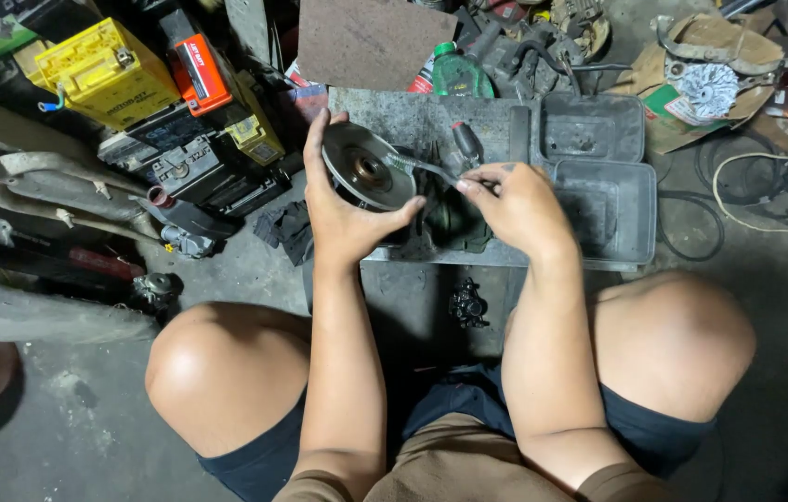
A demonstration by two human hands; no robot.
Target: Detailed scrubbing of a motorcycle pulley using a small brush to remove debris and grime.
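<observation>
disc (368, 167) over metal tray (617, 214) | batteries (106, 70) left | bottle (459, 74) behind tray

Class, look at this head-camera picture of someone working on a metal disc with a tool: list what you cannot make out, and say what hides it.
- Tool tip: hidden at the centre of the disc, too small to tell its kind.
- Disc's left rim: covered by the left hand.
- Tool handle: hidden inside the right hand.
- Dark green thing between the hands: shadowed, partly covered.
- Small dark part on the floor: too small.
- Tray contents: too dark.
</observation>
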